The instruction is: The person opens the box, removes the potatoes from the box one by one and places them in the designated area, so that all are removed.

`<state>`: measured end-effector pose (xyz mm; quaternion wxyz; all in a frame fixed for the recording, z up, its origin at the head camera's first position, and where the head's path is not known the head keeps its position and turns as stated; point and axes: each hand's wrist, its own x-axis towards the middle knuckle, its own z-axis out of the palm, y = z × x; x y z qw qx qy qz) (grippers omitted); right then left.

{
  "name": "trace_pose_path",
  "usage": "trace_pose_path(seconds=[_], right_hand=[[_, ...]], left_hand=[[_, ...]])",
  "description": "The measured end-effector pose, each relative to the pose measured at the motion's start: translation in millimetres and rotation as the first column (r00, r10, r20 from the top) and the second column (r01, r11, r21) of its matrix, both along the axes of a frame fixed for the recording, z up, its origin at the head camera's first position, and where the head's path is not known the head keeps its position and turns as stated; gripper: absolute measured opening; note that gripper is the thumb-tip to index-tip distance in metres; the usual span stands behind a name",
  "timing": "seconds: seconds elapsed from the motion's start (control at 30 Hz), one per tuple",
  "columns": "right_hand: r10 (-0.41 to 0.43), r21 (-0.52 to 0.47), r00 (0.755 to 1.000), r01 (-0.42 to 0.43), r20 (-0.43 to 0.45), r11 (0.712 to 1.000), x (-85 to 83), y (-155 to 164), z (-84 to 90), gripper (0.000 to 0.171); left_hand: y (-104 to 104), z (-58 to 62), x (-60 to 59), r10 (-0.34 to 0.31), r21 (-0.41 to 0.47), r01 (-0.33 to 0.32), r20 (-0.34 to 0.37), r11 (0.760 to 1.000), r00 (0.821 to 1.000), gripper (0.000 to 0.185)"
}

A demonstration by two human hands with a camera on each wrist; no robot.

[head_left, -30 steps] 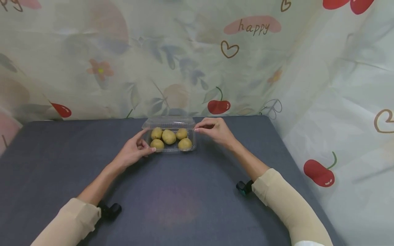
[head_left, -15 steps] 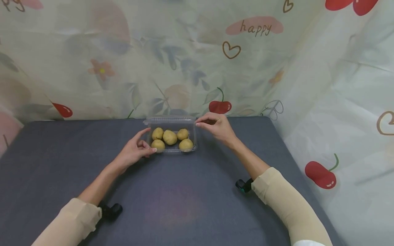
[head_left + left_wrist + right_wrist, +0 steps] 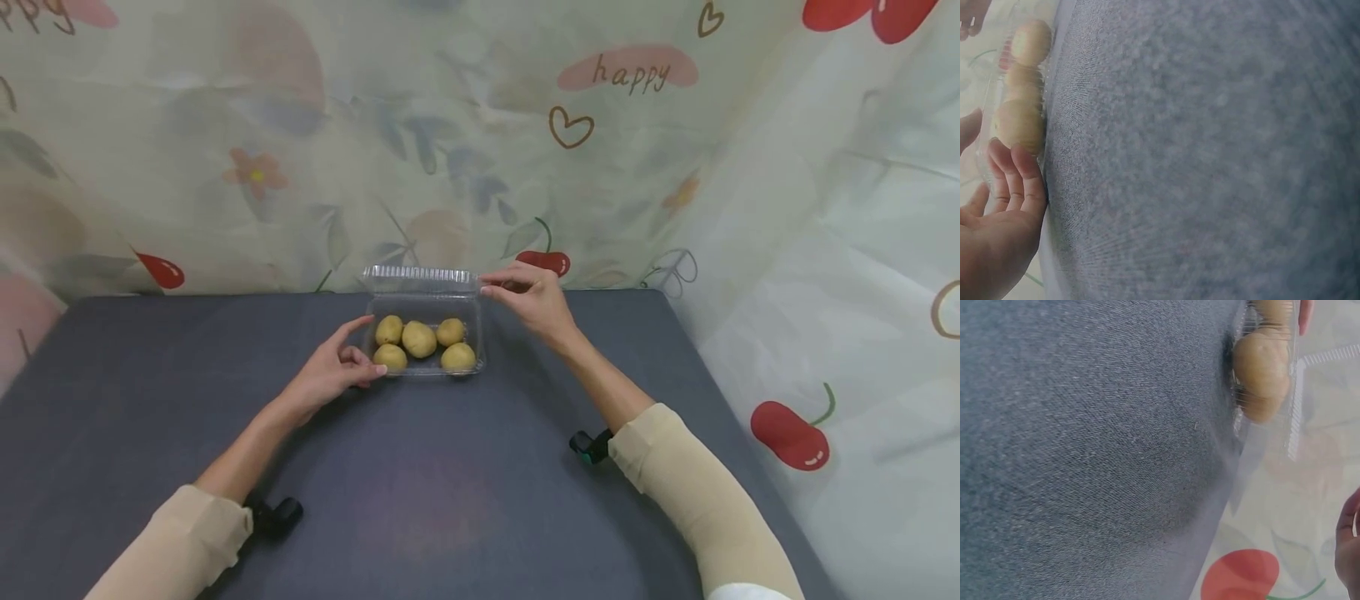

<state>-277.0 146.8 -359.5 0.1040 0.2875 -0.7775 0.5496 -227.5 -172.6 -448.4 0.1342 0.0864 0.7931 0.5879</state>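
Lid [image 3: 420, 276] of the box [image 3: 424, 332] at the desk's [image 3: 465, 492] far edge is now raised higher, pinched by the right hand [image 3: 529, 302]; the left hand [image 3: 333, 372], fingers relaxed, steadies the box's corner beside the potatoes [image 3: 423, 342].

A dark grey table [image 3: 420, 500] fills the near part of the scene. Behind it and along the right side hangs a pale printed curtain [image 3: 315, 142] with red cherries [image 3: 789, 433], outlined hearts [image 3: 571, 127], faded flowers and the word "happy" [image 3: 628, 73] at far right.
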Motion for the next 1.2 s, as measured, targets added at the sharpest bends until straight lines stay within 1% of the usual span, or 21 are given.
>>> trace_pose_path(seconds=[0.2, 0.4, 0.57, 0.7, 0.9, 1.03, 1.2], right_hand=[[-0.021, 0.006, 0.999, 0.022, -0.039, 1.0, -3.7, -3, 1.1, 0.019], [-0.035, -0.004, 0.998, 0.035, -0.051, 0.999, -11.9, -4, 2.0, 0.024], [-0.054, -0.011, 0.997, 0.054, -0.048, 0.998, -21.0, -4, 3.6, 0.026], [-0.058, -0.035, 0.997, 0.057, -0.04, 0.998, -28.8, -5, 4.3, 0.026], [-0.094, -0.053, 0.995, 0.093, -0.016, 0.994, -39.0, -7, 5.2, 0.028], [-0.12, -0.042, 0.993, 0.12, 0.003, 0.992, -44.6, -8, 4.6, 0.029], [-0.154, -0.039, 0.987, 0.153, -0.032, 0.987, -50.7, -11, 3.0, 0.028]], left_hand=[[-1, -3.6, 0.4, 0.006, 0.006, -0.006, 0.006, 1.0, 1.0, 0.085], [-2, -1.7, -1.1, 0.009, 0.001, -0.009, 0.022, 1.0, 1.0, 0.086], [-2, -0.4, -2.6, 0.005, 0.009, -0.005, 0.03, 1.0, 1.0, 0.087], [-2, -0.4, -3.2, 0.004, 0.009, -0.004, 0.027, 1.0, 1.0, 0.086], [-2, -0.6, -5.5, -0.009, 0.004, 0.008, 0.008, 1.0, 1.0, 0.085], [-3, -1.0, -5.6, -0.007, 0.004, 0.007, 0.016, 1.0, 1.0, 0.086], [-3, -0.7, -3.8, -0.008, 0.018, 0.007, 0.026, 1.0, 1.0, 0.085]])
